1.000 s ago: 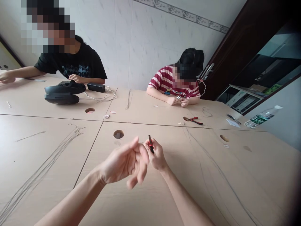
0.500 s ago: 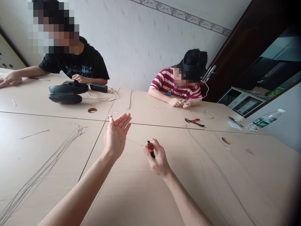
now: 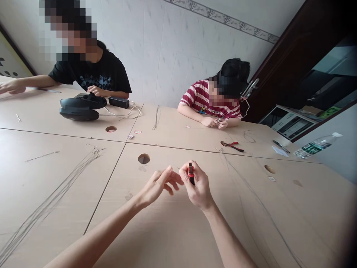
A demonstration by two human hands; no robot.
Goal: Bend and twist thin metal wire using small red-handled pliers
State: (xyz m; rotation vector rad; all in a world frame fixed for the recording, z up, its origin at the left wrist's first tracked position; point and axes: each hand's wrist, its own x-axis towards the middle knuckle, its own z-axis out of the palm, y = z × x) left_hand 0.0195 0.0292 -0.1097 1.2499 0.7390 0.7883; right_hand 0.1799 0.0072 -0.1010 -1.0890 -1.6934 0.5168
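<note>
My right hand [image 3: 198, 186] is closed around a small red and black tool [image 3: 191, 174], held upright above the light wooden table [image 3: 173, 230]. My left hand [image 3: 159, 184] is right beside it, thumb and fingers pinched together near the tool's tip. A very thin wire seems to run between the fingers, but it is too fine to make out. A round cable hole [image 3: 144, 158] lies just beyond my left hand.
Long thin wires [image 3: 55, 193] lie across the table at left, more [image 3: 259, 204] at right. Red pliers [image 3: 232, 145] lie further back. A person in a striped shirt [image 3: 212, 102] and one in black [image 3: 92, 76] sit opposite. A black device [image 3: 81, 108] and a water bottle [image 3: 316, 144] rest on the table.
My left hand, raised open and away half a second ago, has come back down and pinched shut beside the tool. My right hand has kept hold of the tool.
</note>
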